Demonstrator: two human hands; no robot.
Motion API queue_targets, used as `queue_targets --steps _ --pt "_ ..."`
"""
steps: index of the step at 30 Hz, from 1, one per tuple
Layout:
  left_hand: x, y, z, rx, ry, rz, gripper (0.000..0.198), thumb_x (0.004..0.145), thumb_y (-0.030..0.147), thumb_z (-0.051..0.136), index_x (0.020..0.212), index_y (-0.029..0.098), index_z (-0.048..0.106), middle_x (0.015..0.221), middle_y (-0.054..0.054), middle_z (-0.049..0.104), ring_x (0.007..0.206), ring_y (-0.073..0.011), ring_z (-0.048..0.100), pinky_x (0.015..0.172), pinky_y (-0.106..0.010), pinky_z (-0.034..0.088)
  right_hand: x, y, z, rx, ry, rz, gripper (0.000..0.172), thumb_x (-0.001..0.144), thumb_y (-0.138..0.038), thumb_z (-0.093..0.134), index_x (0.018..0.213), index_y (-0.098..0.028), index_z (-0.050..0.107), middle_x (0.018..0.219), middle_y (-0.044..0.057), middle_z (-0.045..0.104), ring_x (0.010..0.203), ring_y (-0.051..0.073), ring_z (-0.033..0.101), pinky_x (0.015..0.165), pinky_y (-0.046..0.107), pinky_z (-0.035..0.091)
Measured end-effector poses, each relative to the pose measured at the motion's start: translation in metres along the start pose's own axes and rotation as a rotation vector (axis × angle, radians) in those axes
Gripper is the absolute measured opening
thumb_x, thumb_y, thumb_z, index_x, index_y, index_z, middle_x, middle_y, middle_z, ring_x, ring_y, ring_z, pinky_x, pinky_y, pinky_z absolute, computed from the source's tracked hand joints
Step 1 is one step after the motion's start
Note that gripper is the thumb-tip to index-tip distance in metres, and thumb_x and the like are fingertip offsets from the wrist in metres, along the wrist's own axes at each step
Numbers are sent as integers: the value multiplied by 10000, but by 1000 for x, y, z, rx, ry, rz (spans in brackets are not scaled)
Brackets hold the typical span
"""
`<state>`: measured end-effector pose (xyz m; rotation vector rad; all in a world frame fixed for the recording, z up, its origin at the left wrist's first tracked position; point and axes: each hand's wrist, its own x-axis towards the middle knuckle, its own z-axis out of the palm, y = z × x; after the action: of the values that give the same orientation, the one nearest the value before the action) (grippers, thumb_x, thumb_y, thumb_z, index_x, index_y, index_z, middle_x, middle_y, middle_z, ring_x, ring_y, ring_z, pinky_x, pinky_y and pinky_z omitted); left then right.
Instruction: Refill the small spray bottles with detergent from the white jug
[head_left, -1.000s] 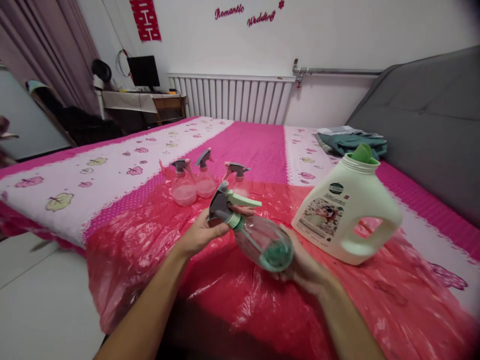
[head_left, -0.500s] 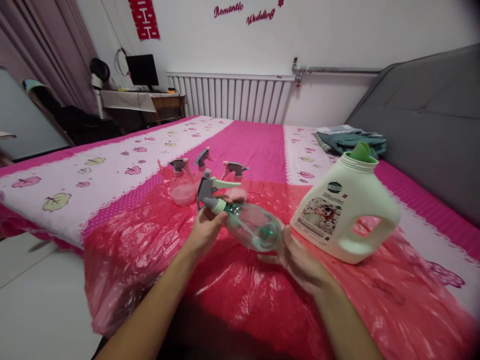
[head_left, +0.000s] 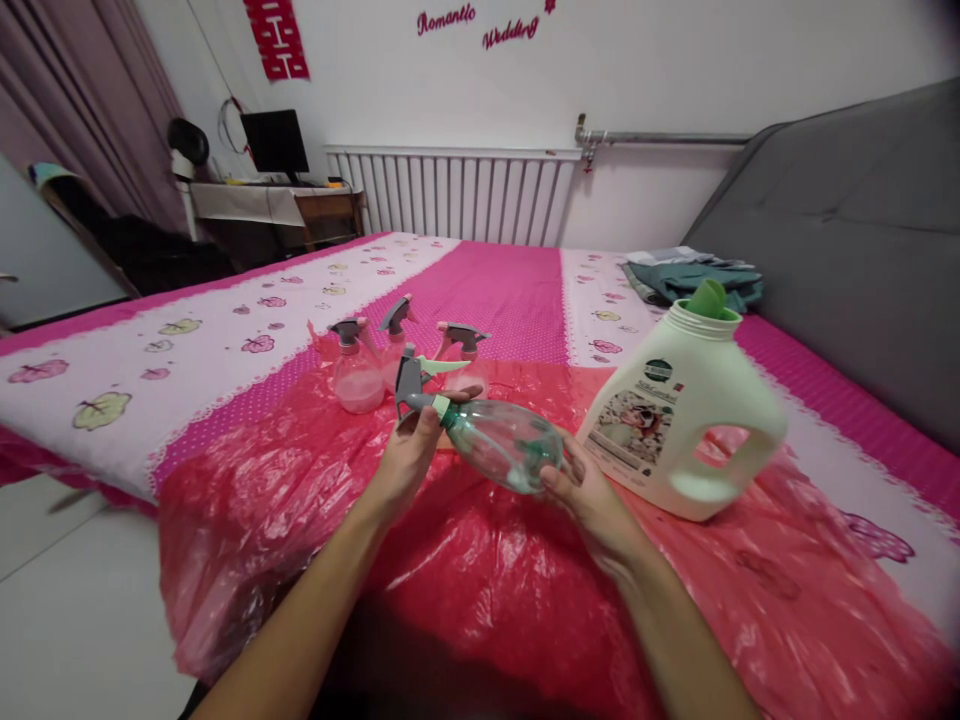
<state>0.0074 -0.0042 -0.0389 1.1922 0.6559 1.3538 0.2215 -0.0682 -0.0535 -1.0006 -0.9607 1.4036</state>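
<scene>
A clear, green-tinted oval plastic spray bottle (head_left: 499, 440) w/ grey-and-pale-green trigger head (head_left: 409, 382) is held in mid-view, just L of the big pale-green plastic jug (head_left: 679, 425) w/ printed label. Btl is tipped nearly flat: trigger end farther from jug, base nearer & a bit lower. Neck is gripped by the L hand (head_left: 411, 440), thumb laid by the collar; base is clasped by the R hand (head_left: 589, 490), thumb on near side. Both grips are closed on btl. Jug is stood upright, apart from R hand, w/ a green plastic cup-like piece (head_left: 706, 298) set tilted in its open mouth. Farther L of jug, three round pink-tinted spray bottles (head_left: 358, 385) w/ grey-and-pink triggers are grouped, partly hidden by held btl. Under jug a crinkled translucent red plastic sheet (head_left: 465, 590) is spread over the pink-and-white patterned bedspread (head_left: 510, 290). Behind jug, folded grey-green and white cloths (head_left: 697, 275) are piled near the grey padded headboard (head_left: 832, 220).
</scene>
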Motion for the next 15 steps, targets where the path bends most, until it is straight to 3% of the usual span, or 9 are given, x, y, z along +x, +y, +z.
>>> queue_targets --steps 2,4,7,11,15 --pt "-3 1 -1 43 -31 13 650 793 733 701 1136 183 745 1355 -140 721 1382 -267 637 1223 -406 515 1 1 -2 -11 25 30 871 619 -724 900 1299 -244 644 1235 84 731 989 199 693 758 248 529" --pt "-6 4 0 87 -77 23 629 806 708 703 1145 180 748 1371 -145 713 1412 -264 615 1244 -399 501 1 2 -3 -20 56 87 779 691 -823 786 1160 -208 694 948 45 741 735 140 618 598 214 432" --pt "-9 8 2 133 -158 43 632 795 697 720 1145 172 745 1407 -160 690 1457 -270 580 1285 -415 468 1 5 -1 -13 72 210 746 715 -921 651 833 -185 635 588 -24 530 510 82 376 481 202 265" --pt "-9 9 2 152 -216 75 630 801 730 681 1132 196 731 1398 -154 698 1550 -265 485 1341 -457 401 2 10 3 4 25 337 776 657 -970 621 658 -217 432 478 -74 291 445 53 169 442 207 149" --pt "-11 12 -2 162 -260 78 598 830 730 639 1133 222 727 1379 -146 710 1584 -258 441 1364 -481 364 3 15 3 -27 -33 387 770 733 -988 494 680 -219 486 464 -55 319 426 68 188 420 218 149"
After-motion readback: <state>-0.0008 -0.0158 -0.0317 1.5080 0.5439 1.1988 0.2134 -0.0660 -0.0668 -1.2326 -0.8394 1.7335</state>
